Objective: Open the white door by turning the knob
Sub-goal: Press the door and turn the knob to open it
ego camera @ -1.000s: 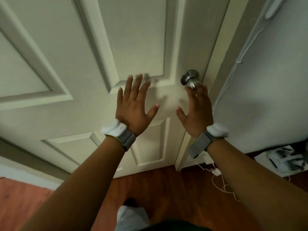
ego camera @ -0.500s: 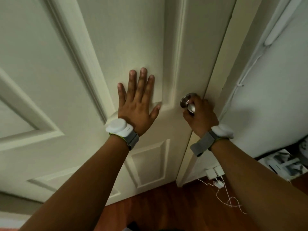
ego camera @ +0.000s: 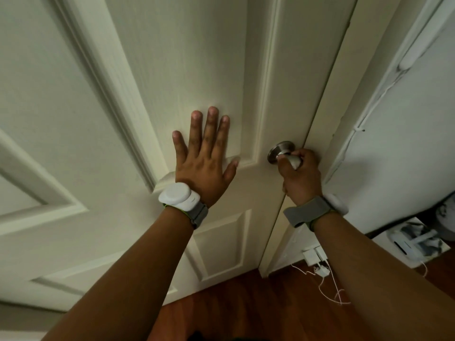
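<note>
Gripping metal knob (ego camera: 280, 151), right hand (ego camera: 301, 177) fingers curled tight around it, at door's right edge beside frame (ego camera: 344, 99). Left hand (ego camera: 203, 164) fingers spread wide, palm flat on white door (ego camera: 184, 57) panel. Door looks shut. Best: twist knob fully before moving door, keep wrist firm, left palm steadying. No readable writing or brands.

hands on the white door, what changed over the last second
The right hand moved up from just below the round silver metal knob and closed around it. The left hand, first hovering with spread fingers, came forward to lie flat on the white panelled door. The door looks unchanged against its frame, and the white cables lie as before.
</note>
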